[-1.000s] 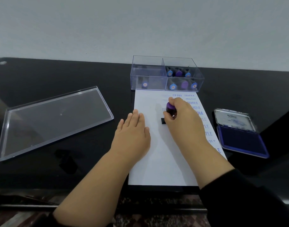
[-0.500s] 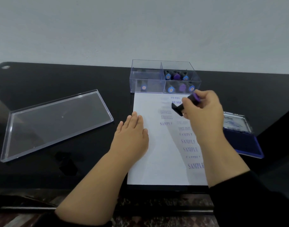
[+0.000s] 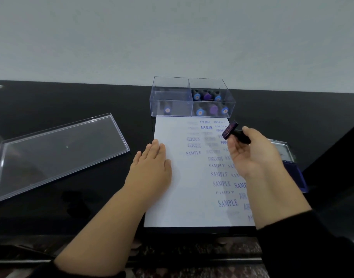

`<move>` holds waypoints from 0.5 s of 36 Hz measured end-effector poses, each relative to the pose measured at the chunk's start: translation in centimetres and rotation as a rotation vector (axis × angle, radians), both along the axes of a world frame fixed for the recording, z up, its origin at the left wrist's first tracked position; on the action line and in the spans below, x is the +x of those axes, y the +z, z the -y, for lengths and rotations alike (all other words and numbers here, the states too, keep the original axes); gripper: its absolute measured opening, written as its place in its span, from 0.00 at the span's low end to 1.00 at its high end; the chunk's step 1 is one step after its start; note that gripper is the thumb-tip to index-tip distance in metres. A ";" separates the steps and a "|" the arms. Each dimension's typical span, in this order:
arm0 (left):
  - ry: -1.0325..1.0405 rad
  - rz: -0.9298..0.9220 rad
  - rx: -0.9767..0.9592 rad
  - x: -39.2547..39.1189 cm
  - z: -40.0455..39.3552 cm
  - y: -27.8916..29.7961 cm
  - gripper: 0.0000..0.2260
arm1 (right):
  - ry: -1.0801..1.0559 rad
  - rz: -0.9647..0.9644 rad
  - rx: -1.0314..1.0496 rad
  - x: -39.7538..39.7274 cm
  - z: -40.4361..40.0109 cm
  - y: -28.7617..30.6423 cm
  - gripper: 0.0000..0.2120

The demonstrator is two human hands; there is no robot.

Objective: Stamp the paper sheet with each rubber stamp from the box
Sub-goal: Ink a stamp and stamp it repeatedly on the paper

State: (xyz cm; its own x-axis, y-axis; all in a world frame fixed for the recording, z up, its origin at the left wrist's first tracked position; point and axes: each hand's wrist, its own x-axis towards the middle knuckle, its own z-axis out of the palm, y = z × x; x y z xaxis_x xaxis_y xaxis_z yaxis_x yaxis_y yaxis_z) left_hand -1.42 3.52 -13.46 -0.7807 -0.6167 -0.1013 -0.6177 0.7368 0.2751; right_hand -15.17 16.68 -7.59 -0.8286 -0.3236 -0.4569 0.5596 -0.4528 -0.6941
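I sit at a shiny black table (image 3: 71, 213) with a plain pale wall behind it. Close to me lies the paper sheet (image 3: 184, 197). My left hand (image 3: 150, 167) rests flat on its left edge, at about 9 o'clock, fingers straight, to keep it from sliding. My right hand (image 3: 252, 155) is up in the air over the right side of the sheet, at about 2 o'clock. Its fingers pinch a black rubber stamp (image 3: 235, 133), tipped so I can see its inky face.

The sheet has lots of blue words on it already: SAMPLE, EXPRESS, AIR MAIL and more, so I think much of the job is done. The left and bottom parts are bare, so there is room.

Out at 3 o'clock, partly behind my right hand, sits the open ink pad (image 3: 292, 167). At 9 o'clock, well apart, lies the clear lid (image 3: 57, 155). Far away at 12 o'clock, touching the top of the sheet, is the clear box (image 3: 172, 97). It holds more stamps, one in the left half and several in the right. I cannot tell which ones are left to use. Nothing blocks my way.
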 end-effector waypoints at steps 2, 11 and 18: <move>0.001 0.001 0.000 0.0 0.0 0.0 0.24 | -0.001 0.002 0.008 -0.1 0.0 0.0 0.05; -0.001 -0.005 -0.008 0.0 0.0 -0.1 0.24 | 0.033 -0.071 0.083 -0.3 0.0 -0.6 0.08; -0.008 -0.008 -0.001 0.0 0.1 -0.1 0.24 | 0.035 -0.169 0.124 -0.6 0.0 -0.9 0.18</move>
State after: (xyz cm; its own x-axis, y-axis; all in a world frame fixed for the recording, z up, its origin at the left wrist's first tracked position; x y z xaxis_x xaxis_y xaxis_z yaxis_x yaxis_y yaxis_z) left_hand -1.42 3.47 -13.58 -0.7862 -0.6107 -0.0941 -0.6097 0.7419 0.2792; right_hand -15.78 16.63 -8.51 -0.8860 -0.3031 -0.3508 0.4445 -0.3405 -0.8285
